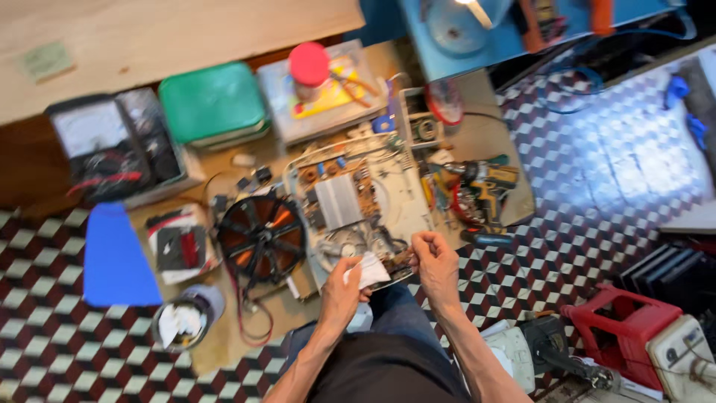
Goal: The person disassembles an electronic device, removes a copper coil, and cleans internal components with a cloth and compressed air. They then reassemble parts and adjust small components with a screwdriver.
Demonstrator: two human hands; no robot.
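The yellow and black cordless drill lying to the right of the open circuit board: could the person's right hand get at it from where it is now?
Probably yes. The right hand is pinched at the board's near edge, and the yellow and black cordless drill lies just beyond it with nothing standing between. Whether those fingers hold something is unclear.

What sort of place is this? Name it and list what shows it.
Most likely a small electronics repair workspace set up on a tiled floor. An opened appliance with a bare circuit board and a coil disc lies before the person, with an analogue multimeter and a cordless drill alongside.
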